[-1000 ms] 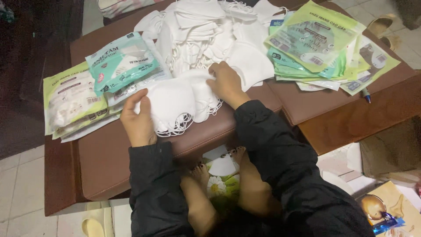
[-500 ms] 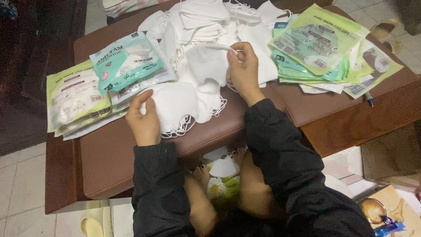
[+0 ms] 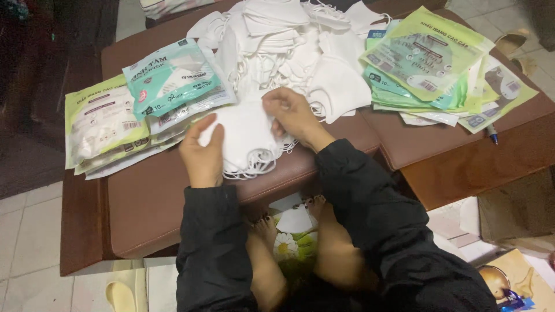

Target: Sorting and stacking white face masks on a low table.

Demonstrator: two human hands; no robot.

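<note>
A small stack of white face masks [image 3: 248,138] lies at the front of a brown padded bench [image 3: 144,202]. My left hand [image 3: 202,153] rests against the stack's left side, fingers spread over it. My right hand [image 3: 292,115] presses on the top mask at the stack's upper right, fingers bent on the fabric. Behind them a big loose heap of white masks [image 3: 289,46] covers the bench's middle.
Filled mask packets in teal and green [image 3: 167,81] are piled at the left, with a light green one [image 3: 101,124] beside. Flat empty packets [image 3: 428,63] are stacked at the right. A pen [image 3: 491,133] lies by them. Cardboard and papers sit on the floor at right.
My right hand reached to the loose heap, took a mask and has come back down onto the stack. My left hand stayed at the stack's left side.
</note>
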